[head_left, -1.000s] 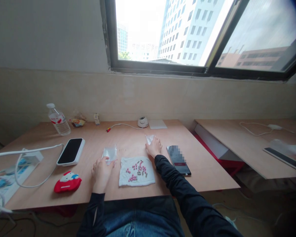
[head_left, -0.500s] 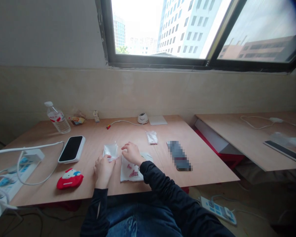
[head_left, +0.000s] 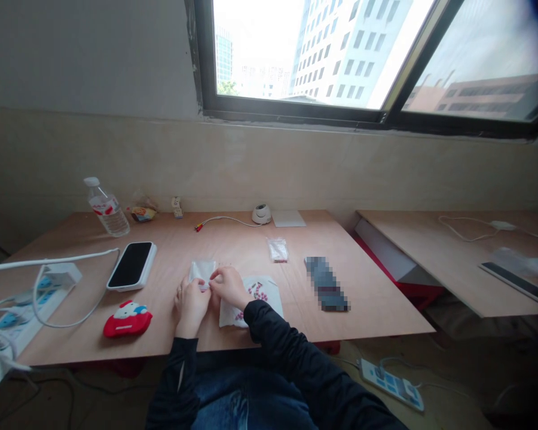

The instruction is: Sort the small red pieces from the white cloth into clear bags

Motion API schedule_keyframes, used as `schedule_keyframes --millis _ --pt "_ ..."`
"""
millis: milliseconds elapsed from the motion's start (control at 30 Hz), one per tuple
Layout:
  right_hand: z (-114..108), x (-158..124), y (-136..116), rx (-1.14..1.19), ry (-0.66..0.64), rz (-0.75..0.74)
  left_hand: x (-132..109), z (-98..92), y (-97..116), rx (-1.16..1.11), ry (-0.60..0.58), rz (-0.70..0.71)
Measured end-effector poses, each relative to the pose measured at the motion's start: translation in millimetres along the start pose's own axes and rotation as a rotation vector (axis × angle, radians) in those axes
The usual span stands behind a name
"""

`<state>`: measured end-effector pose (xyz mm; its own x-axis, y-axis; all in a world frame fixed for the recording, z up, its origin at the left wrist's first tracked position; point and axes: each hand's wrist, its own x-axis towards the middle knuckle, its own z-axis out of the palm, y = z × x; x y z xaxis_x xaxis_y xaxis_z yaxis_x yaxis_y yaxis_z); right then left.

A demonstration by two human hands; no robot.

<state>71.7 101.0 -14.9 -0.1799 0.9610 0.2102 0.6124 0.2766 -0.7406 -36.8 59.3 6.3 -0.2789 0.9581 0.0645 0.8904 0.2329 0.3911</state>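
My left hand [head_left: 190, 306] grips the lower edge of a small clear plastic bag [head_left: 202, 270] above the wooden table. My right hand [head_left: 226, 286] pinches the same bag from the right, and whatever lies between its fingertips is hidden. Just behind my right wrist lies a white cloth [head_left: 269, 289] with pink pills [head_left: 257, 291] on it, partly covered by my hand and sleeve. Farther back, a second small plastic bag [head_left: 277, 249] with pink contents lies on the bare wood [head_left: 246, 245]. A phone [head_left: 326, 284] with a pixelated screen lies to the right.
A black phone in a white case [head_left: 131, 266] and a red cartoon-cat pouch [head_left: 128, 321] lie left of my hands. A power strip [head_left: 24, 325] with cables sits at the left edge. A water bottle [head_left: 107, 209] and a small dome camera [head_left: 261, 214] stand at the back.
My right hand has moved left from the cloth to the clear bag and now pinches it. My left hand keeps hold of the bag. The view has tilted slightly.
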Motion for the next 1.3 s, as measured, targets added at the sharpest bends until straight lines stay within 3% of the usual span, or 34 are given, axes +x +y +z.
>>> schedule_keyframes --millis 333,567,700,800,867,933,1000,1067,1300 --pt "10.7 0.5 -2.6 0.133 0.095 0.042 -0.7 8.2 -5.8 0.055 0.042 0.015" --pt "13.7 -2.7 -4.6 0.370 0.201 0.062 -1.5 4.0 1.0 0.003 0.062 0.029" --pt "4.5 -3.4 -11.4 0.570 0.276 0.117 0.1 -6.0 7.4 -0.157 0.155 -0.013" --pt "-9.9 -4.2 -23.1 0.740 0.333 0.135 4.2 -9.5 8.1 -0.470 0.226 -0.096" --pt "-19.8 -6.8 -31.8 0.877 0.367 0.139 7.7 -9.3 6.6 -0.751 0.172 -0.151" --pt "-28.1 -11.5 -38.8 1.013 0.384 0.138 9.8 -9.3 5.3 -0.971 0.016 -0.138" --pt "-34.8 -17.3 -42.7 1.090 0.423 0.151 9.0 -12.7 6.0 -1.069 -0.167 -0.069" --pt "-41.5 -22.9 -43.4 1.114 0.465 0.178 5.4 -20.6 10.3 -1.087 -0.263 -0.013" --pt "-74.2 -32.0 -42.0 1.082 0.520 0.191 -2.7 -64.3 49.6 -0.971 -0.227 -0.005"
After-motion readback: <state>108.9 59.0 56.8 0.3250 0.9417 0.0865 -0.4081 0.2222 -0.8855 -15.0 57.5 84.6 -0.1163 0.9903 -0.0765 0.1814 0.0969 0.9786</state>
